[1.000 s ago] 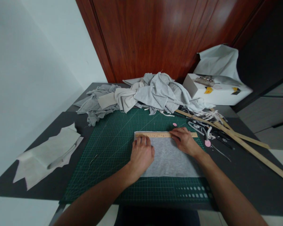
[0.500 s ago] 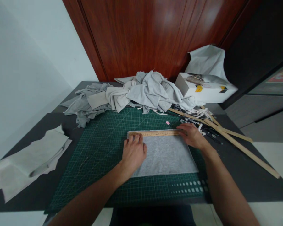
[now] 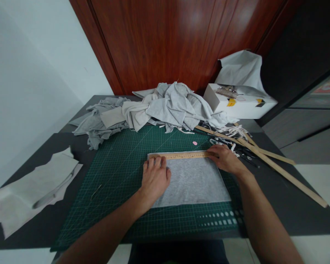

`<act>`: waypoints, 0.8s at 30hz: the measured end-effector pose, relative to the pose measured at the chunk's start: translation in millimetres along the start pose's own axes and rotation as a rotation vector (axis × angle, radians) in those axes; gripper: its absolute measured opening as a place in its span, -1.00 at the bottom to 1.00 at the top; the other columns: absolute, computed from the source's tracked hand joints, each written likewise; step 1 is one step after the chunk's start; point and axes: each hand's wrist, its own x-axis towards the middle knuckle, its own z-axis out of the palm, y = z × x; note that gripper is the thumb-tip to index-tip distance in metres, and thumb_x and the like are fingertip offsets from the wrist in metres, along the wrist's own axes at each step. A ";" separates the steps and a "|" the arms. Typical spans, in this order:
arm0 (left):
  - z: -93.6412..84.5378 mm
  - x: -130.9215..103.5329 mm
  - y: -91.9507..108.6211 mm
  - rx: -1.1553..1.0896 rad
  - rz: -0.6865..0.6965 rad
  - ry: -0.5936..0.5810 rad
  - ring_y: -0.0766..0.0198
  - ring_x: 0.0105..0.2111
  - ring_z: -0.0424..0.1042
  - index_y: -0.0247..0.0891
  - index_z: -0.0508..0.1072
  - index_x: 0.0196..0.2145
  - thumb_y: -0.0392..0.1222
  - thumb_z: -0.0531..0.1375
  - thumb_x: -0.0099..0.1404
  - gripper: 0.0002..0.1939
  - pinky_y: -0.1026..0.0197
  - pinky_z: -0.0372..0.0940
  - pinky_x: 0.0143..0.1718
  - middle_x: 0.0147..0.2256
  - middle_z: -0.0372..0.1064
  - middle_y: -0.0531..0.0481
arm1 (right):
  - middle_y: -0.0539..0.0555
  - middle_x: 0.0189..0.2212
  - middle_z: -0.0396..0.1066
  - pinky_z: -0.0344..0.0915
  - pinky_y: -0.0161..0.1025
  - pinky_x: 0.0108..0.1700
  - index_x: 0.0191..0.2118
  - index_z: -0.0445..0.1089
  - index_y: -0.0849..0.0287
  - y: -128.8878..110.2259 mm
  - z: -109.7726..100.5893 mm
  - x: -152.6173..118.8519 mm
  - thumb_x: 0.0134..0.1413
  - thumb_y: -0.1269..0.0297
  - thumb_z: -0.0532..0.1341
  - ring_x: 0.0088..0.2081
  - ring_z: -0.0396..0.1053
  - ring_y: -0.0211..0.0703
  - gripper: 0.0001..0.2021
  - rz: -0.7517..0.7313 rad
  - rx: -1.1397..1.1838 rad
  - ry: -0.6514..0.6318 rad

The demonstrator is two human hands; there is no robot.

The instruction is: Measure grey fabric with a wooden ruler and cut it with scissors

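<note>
Left of the green mat [image 3: 121,161], a pale fabric piece [image 3: 35,187] lies on the dark desk [image 3: 272,190], its outline jagged and part of it folded over. A heap of grey and cream scraps [image 3: 170,106] stretches along the mat's far side, lapping its edge. On the mat's left part lies a thin curved item [image 3: 96,191], too small to identify. Near the mat's middle is the grey cloth [image 3: 195,179], laid flat, with the ruler [image 3: 185,156] along its far edge. The left hand [image 3: 155,179] rests palm down, its fingers slightly spread over the ruler's left end. Beyond the cloth, a pink disc [image 3: 194,143] sits on the mat. The right hand [image 3: 224,157] is at the ruler's right end, fingers close together; whether they pinch it, I cannot tell. A white box [image 3: 242,106] stands beyond the mat's far right corner; cords [image 3: 233,148] and crossed wooden strips [image 3: 286,174] lie by its right side.
</note>
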 end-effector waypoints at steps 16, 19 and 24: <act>1.3 0.7 -1.2 0.005 0.017 0.019 -0.20 0.17 0.27 -0.39 0.40 0.26 -0.11 0.03 0.51 -0.51 -0.23 0.20 0.19 0.17 0.37 -0.33 | 0.16 -0.10 0.61 0.43 0.09 0.12 -0.13 0.64 0.06 -0.3 2.4 0.0 0.22 0.36 0.26 -0.05 0.54 0.11 -0.79 -0.018 0.013 -0.015; 5.6 2.9 -3.2 -0.024 0.053 0.038 -0.18 0.22 0.24 -0.42 0.41 0.23 -0.13 0.03 0.51 -0.53 -0.20 0.18 0.25 0.23 0.33 -0.34 | 0.17 -0.11 0.61 0.42 0.10 0.11 -0.14 0.64 0.07 -2.6 0.1 0.9 0.23 0.36 0.25 -0.07 0.54 0.11 -0.80 -0.019 0.021 -0.024; 11.8 7.8 -5.0 -0.046 0.115 0.030 -0.07 0.23 0.29 -0.54 0.39 0.24 -0.16 0.01 0.52 -0.51 -0.03 0.17 0.31 0.21 0.36 -0.36 | 0.15 -0.14 0.62 0.42 0.08 0.10 -0.12 0.62 0.08 -5.8 -5.4 2.9 0.21 0.36 0.26 -0.08 0.55 0.08 -0.80 -0.031 0.049 -0.018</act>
